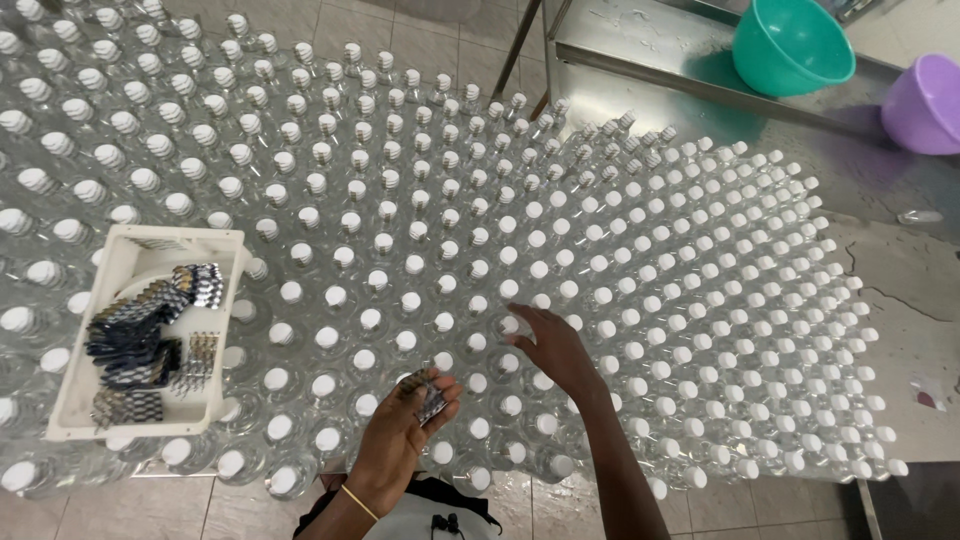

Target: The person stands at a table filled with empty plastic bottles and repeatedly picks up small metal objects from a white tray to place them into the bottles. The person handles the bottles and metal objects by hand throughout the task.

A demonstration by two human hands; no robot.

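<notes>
A great many clear plastic bottles with white caps [560,240] stand packed together across the whole surface. My left hand [400,432] hovers over the near rows and is shut on a small stack of silvery patterned labels [428,398]. To its right, my right hand [555,350] reaches forward over the caps with fingers spread, its fingertips touching a cap near the middle. A thin gold bangle sits on my left wrist.
A white plastic tray [105,300] holding several bundles of the same silvery labels rests on top of the bottles at the left. A teal bowl [793,45] and a purple bowl [925,103] sit on a steel table [650,60] at the back right. Tiled floor lies below.
</notes>
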